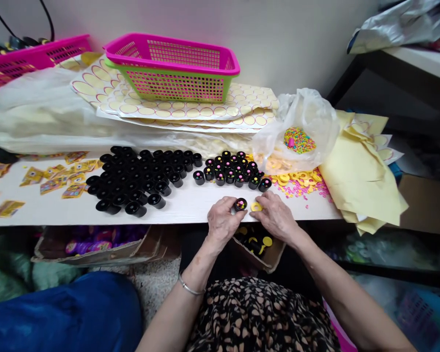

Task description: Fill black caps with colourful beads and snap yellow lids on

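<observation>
My left hand grips a small black cup with pink and yellow bits inside, at the table's front edge. Just to its right, my right hand pinches a yellow ring, apart from the cup. Behind my hands stands a group of black cups with coloured bits. Farther left is a large cluster of black cups with no coloured bits showing. Loose yellow rings lie to the right, beside scattered pink bits.
A clear plastic bag holds multicoloured beads. A pink and green basket rests on printed sheets at the back. Gold packets lie on the left. Below the edge is a cardboard box; yellow paper sits right.
</observation>
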A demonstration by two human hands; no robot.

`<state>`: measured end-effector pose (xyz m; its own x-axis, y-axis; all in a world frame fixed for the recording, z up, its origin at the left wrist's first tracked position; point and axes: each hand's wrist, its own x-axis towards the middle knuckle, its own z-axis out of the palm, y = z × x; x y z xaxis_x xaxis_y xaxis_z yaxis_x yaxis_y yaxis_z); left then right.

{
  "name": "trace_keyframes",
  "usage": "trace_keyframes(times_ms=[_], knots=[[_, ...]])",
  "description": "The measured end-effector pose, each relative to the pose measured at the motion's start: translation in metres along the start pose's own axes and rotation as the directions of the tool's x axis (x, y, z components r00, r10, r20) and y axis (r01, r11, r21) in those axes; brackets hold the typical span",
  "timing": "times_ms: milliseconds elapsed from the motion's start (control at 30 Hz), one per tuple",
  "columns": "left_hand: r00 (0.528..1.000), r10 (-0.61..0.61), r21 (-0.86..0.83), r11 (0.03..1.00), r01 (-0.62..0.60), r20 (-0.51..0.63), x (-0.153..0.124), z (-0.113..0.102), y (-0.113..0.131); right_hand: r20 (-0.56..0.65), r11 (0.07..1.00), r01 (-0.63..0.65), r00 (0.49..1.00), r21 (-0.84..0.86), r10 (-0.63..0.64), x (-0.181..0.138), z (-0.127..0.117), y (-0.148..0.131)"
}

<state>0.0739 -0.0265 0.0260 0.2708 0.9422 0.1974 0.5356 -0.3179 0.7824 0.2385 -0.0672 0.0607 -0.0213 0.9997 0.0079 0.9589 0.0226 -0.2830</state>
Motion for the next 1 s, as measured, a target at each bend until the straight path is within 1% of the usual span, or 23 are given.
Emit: trace_keyframes(times_ms=[67, 133, 200, 233, 300, 367, 433, 533, 600, 633, 700, 733, 800, 833, 867, 900, 933, 1000], knots=[[1.000, 0.005, -0.002, 1.000, -0.005, 0.002, 0.000, 0.000, 0.000, -0.070, 1.000, 0.003, 0.998, -0.013, -0.004, 0.001, 0.006, -0.002], [1.000, 0.014, -0.003, 1.000, -0.014, -0.004, 0.000, 0.001, 0.000, -0.177, 1.000, 0.001, 0.984, 0.024, 0.003, 0.001, 0.009, -0.005], [1.000, 0.023, 0.000, 1.000, -0.023, -0.014, 0.000, 0.001, 0.001, -0.268, 0.995, 0.050, 0.963, 0.083, -0.026, 0.001, 0.008, -0.010], [0.999, 0.026, 0.005, 1.000, -0.026, -0.019, 0.000, 0.002, 0.001, -0.293, 0.991, 0.088, 0.955, 0.099, -0.056, 0.001, 0.006, -0.013], [0.999, 0.028, 0.016, 0.999, -0.028, -0.031, 0.000, 0.002, 0.000, -0.277, 0.983, 0.162, 0.952, 0.086, -0.133, 0.005, 0.001, -0.021], [0.999, 0.032, 0.016, 0.999, -0.031, -0.041, 0.000, 0.003, 0.000, -0.214, 0.979, 0.198, 0.959, 0.039, -0.186, 0.010, -0.004, -0.028], [0.998, 0.038, 0.003, 0.999, -0.038, -0.043, 0.000, 0.004, -0.001, -0.160, 0.980, 0.200, 0.967, -0.006, -0.199, 0.014, -0.007, -0.033], [0.999, 0.035, -0.021, 0.999, -0.035, -0.038, 0.000, 0.003, -0.001, -0.116, 0.979, 0.203, 0.972, -0.027, -0.205, 0.018, -0.009, -0.036], [1.000, 0.015, -0.071, 0.997, -0.017, -0.020, 0.001, 0.000, -0.001, -0.099, 0.977, 0.211, 0.972, -0.021, -0.212, 0.018, -0.009, -0.036], [1.000, -0.001, -0.122, 0.993, 0.001, -0.002, 0.002, -0.003, -0.002, -0.094, 0.977, 0.213, 0.972, -0.016, -0.214, 0.019, -0.009, -0.036], [0.996, -0.072, -0.298, 0.951, 0.084, 0.049, 0.006, -0.010, -0.002, -0.089, 0.977, 0.211, 0.973, -0.010, -0.211, 0.019, -0.010, -0.037], [0.988, -0.128, -0.406, 0.901, 0.150, 0.082, 0.009, -0.013, -0.001, -0.090, 0.978, 0.210, 0.974, -0.006, -0.210, 0.019, -0.011, -0.037], [0.956, -0.245, -0.582, 0.759, 0.291, 0.159, 0.014, -0.016, 0.002, -0.094, 0.978, 0.208, 0.974, 0.003, -0.207, 0.020, -0.011, -0.037], [0.937, -0.288, -0.631, 0.694, 0.346, 0.196, 0.016, -0.016, 0.005, -0.097, 0.979, 0.204, 0.975, 0.011, -0.202, 0.021, -0.011, -0.036], [0.922, -0.314, -0.656, 0.651, 0.383, 0.227, 0.017, -0.014, 0.007, -0.100, 0.980, 0.198, 0.976, 0.023, -0.195, 0.021, -0.010, -0.036], [0.913, -0.329, -0.662, 0.632, 0.403, 0.242, 0.018, -0.011, 0.010, -0.102, 0.980, 0.193, 0.977, 0.044, -0.188, 0.022, -0.008, -0.034], [0.910, -0.338, -0.660, 0.631, 0.408, 0.240, 0.018, -0.007, 0.011, -0.103, 0.979, 0.189, 0.978, 0.077, -0.181, 0.022, -0.006, -0.033], [0.911, -0.363, -0.649, 0.648, 0.398, 0.197, 0.017, 0.001, 0.013, -0.126, 0.967, 0.183, 0.979, 0.177, -0.163, 0.024, 0.000, -0.029]])
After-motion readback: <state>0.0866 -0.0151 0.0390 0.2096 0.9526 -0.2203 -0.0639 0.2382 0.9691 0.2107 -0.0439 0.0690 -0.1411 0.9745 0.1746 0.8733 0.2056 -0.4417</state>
